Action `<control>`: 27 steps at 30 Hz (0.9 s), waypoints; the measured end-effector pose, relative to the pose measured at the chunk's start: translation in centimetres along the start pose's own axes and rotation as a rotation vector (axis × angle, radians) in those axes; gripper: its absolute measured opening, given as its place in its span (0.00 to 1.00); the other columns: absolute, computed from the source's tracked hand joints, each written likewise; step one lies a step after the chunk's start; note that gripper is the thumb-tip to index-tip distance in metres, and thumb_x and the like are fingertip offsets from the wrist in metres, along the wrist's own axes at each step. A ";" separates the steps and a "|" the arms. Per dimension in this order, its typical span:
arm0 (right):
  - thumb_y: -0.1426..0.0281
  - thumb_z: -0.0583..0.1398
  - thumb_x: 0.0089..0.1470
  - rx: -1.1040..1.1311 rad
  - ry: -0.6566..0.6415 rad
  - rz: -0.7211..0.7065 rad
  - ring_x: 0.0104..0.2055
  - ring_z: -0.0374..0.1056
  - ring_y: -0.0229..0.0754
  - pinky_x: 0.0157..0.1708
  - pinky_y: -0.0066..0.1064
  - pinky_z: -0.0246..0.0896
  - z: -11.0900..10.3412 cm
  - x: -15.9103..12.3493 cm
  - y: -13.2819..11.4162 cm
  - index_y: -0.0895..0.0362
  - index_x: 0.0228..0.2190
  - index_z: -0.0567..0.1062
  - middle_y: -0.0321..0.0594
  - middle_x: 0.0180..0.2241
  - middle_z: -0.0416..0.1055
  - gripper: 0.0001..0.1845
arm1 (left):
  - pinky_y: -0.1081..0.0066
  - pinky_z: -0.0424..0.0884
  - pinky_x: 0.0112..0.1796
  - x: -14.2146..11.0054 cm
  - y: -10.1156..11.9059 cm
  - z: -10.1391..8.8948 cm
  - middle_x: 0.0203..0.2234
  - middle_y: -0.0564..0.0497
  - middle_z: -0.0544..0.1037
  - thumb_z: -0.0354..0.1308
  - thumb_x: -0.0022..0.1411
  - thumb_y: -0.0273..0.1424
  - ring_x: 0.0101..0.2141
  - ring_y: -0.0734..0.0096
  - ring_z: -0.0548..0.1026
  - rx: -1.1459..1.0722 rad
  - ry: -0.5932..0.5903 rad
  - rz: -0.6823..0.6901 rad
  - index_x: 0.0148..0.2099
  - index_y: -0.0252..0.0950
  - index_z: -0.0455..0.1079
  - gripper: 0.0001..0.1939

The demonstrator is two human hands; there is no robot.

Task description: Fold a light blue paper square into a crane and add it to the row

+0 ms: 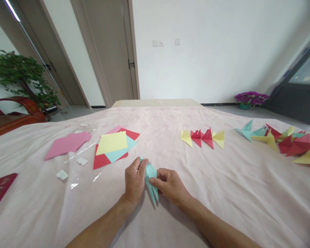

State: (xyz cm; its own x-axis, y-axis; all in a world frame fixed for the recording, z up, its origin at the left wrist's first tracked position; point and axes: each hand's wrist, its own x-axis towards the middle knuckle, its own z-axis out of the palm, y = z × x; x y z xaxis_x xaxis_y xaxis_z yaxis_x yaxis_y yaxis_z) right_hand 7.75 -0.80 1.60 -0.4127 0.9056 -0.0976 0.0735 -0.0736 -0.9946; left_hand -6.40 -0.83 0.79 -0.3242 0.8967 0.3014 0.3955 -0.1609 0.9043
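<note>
Between my hands, above the middle of the cloth, is a light teal folded paper (pixel 151 175) with two narrow points hanging toward me. My left hand (pixel 135 177) pinches its upper left edge, thumb on top. On the other side my right hand (pixel 170 182) grips the right edge, its thumb lying over the folds. The fingers behind the paper are partly hidden. Beyond my left hand lies a loose stack of square paper sheets (pixel 112 143) in yellow, teal, red and pink.
Pink sheets (pixel 67 145) and white scraps (pixel 82 161) lie left on the pale pink tablecloth (pixel 155 124). A dark red item (pixel 1 189) sits at the left edge. A row of red and yellow folded cranes (pixel 207 138) stands right, with a pile of folded cranes (pixel 291 143) farther right.
</note>
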 end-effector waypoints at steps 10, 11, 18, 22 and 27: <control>0.63 0.63 0.45 0.002 0.044 -0.008 0.19 0.55 0.31 0.19 0.24 0.48 0.6 0.3 0.2 0.57 0.26 0.66 0.27 0.18 0.60 0.12 | 0.74 0.61 0.27 0.4 -0.2 -0.2 0.20 0.55 0.74 0.51 0.65 0.42 0.22 0.72 0.69 0.146 -0.009 0.027 0.30 0.38 0.72 0.17; 0.65 0.63 0.44 -0.016 0.066 -0.012 0.19 0.54 0.31 0.19 0.23 0.47 0.7 0.4 0.3 0.57 0.25 0.66 0.27 0.17 0.60 0.12 | 0.74 0.61 0.28 0.4 -0.1 -0.1 0.21 0.55 0.75 0.50 0.65 0.42 0.23 0.72 0.69 0.147 -0.019 0.023 0.30 0.38 0.71 0.17; 0.66 0.62 0.42 0.000 0.063 0.019 0.19 0.51 0.30 0.18 0.23 0.45 0.3 0.7 0.3 0.57 0.22 0.64 0.26 0.16 0.58 0.11 | 0.74 0.63 0.27 0.8 0.5 -0.1 0.20 0.54 0.73 0.50 0.65 0.45 0.22 0.72 0.67 -0.043 -0.088 -0.035 0.30 0.35 0.72 0.21; 0.65 0.64 0.39 0.079 0.022 0.085 0.18 0.53 0.30 0.19 0.23 0.46 -0.2 0.8 0.3 0.57 0.23 0.64 0.27 0.17 0.61 0.14 | 0.73 0.63 0.25 1.2 0.7 -0.7 0.19 0.52 0.71 0.42 0.67 0.51 0.21 0.71 0.66 -0.183 -0.196 -0.126 0.36 0.32 0.75 0.30; 0.68 0.62 0.41 -0.047 0.038 0.084 0.18 0.51 0.30 0.18 0.23 0.44 -0.9 0.8 0.3 0.56 0.22 0.64 0.26 0.16 0.58 0.10 | 0.75 0.62 0.24 2.2 0.3 -1.9 0.19 0.56 0.69 0.59 0.58 0.49 0.21 0.74 0.66 -0.306 -0.398 -0.161 0.42 0.33 0.73 0.23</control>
State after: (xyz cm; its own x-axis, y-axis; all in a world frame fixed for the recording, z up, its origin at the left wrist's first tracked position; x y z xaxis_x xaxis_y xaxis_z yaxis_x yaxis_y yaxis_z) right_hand 8.26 0.25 1.22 -0.3690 0.9122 -0.1779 0.1495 -0.1307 -0.9801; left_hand -8.64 0.33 2.33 0.0149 0.9976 0.0672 0.0795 -0.0682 0.9945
